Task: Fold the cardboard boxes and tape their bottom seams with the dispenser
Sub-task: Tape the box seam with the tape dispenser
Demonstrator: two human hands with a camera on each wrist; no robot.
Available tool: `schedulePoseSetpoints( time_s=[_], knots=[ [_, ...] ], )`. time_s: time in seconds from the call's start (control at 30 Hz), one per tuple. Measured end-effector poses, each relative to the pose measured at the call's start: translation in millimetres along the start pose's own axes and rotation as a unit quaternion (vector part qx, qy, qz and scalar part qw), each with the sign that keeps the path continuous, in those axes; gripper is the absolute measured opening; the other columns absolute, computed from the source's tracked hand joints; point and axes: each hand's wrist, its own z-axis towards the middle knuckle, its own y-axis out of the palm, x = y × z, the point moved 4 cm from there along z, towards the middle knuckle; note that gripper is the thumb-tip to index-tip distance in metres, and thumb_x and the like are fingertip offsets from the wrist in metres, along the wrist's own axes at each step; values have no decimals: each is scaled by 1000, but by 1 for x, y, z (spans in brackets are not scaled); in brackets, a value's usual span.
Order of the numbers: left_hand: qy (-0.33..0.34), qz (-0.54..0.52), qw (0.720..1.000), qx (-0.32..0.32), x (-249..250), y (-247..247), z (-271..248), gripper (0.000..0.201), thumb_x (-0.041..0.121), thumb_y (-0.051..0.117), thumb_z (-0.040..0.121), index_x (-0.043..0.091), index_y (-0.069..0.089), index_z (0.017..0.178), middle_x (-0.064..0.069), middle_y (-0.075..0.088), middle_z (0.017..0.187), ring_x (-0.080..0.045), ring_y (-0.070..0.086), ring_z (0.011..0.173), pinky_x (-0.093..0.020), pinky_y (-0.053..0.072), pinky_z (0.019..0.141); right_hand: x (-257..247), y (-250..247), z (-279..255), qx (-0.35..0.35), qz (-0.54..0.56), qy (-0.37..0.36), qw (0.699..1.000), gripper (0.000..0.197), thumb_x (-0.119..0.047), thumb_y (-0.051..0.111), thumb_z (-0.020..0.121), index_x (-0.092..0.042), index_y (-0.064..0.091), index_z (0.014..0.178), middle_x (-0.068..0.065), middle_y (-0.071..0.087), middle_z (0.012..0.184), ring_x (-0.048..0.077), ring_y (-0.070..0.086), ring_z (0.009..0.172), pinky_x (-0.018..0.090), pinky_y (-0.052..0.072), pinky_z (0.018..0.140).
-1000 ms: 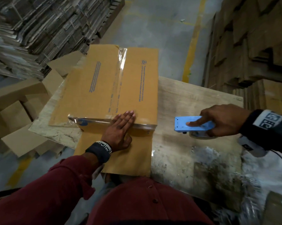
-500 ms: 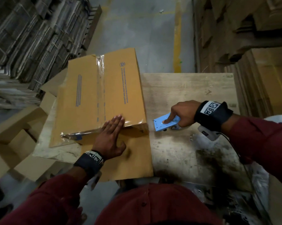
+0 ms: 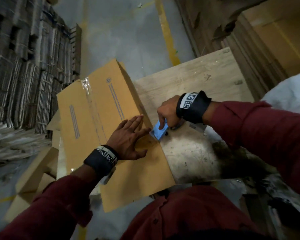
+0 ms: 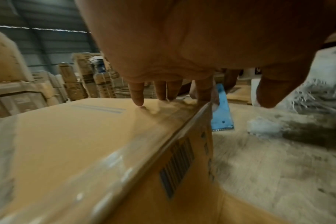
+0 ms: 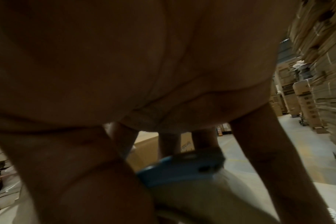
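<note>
Now: cardboard box (image 3: 100,108) | tan, printed | clear-taped seam, glossy

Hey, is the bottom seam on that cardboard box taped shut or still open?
Taped shut: a clear shiny strip runs along the middle seam of the cardboard box and wraps its far edge. The left hand lies flat on it.

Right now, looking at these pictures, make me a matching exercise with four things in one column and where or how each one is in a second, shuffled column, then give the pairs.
Column one:
1. left hand
2. right hand
3. tape dispenser
4. cardboard box

Column two:
A. blue, at the box's near right corner
B. lies on the wooden table, clear tape along its seam
C. fingers spread flat on the box
D. grips the dispenser

Pairs: 1-C, 2-D, 3-A, 4-B
</note>
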Motion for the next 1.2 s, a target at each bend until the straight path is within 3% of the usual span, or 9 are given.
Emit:
schedulePoseSetpoints(
  time_s=[0.13,0.27,0.43,0.6,0.7,0.8,0.97,1.07,1.2],
  knots=[
    [41,41,998,-29,-4,-3,16,83,81,51,78,33,57,145,-19,30,166,-42,30,149,-55,34,115,-1,4,5,11,12,33,999,29,-37,70,90,-31,76,118,-3,71,115,18,60,80,23,45,62],
    [54,60,996,-31,-4,-10,22,82,88,43,78,36,63,137,-16,35,164,-45,34,143,-55,35,112,11,31,17,-55,49,68,995,54,-49,78,59,-21,80,105,5,77,101,25,71,85,36,60,77],
    [43,77,992,-91,1,-9,36,101,105,15,68,45,65,133,-11,18,171,-43,22,149,-64,12,122,25,55,18,-63,48,83,993,35,-29,71,92,-17,73,126,6,69,126,22,62,99,31,46,79],
    [35,7,982,-187,0,-12,58,101,107,12,65,53,59,137,-1,14,172,-28,4,158,-70,-16,117,35,61,19,-33,57,52,996,34,-15,69,90,-30,75,120,1,57,134,23,55,119,22,38,69],
    [35,-98,987,-125,-12,-20,54,95,99,14,77,44,60,139,-1,32,167,-25,16,155,-64,-6,123,39,63,26,-15,87,56,995,41,-7,66,81,-31,78,113,-1,65,126,26,60,114,23,38,59],
    [54,-174,981,-65,-28,-23,44,78,84,26,93,32,69,133,1,50,155,-23,30,149,-59,11,124,38,66,26,20,126,76,989,43,-8,63,82,-31,76,115,0,66,121,26,61,109,32,47,71],
    [96,-179,977,-64,-35,-22,38,55,52,43,92,26,69,133,2,53,152,-24,34,150,-57,13,125,28,69,28,97,189,119,970,45,-17,63,83,-34,70,124,4,64,132,28,63,112,41,55,93],
    [106,-228,966,-62,-42,-21,37,50,29,55,88,24,67,136,6,54,151,-19,38,149,-54,12,127,12,70,10,176,253,131,942,57,-12,58,81,-37,65,132,0,60,139,25,59,122,42,53,97],
    [91,-288,953,-21,-65,-26,43,40,13,68,94,30,71,130,8,65,139,-10,57,131,-42,40,117,-41,101,-10,297,364,148,870,61,-8,61,81,-31,62,138,-3,58,145,20,59,126,31,47,100]
  ],
)
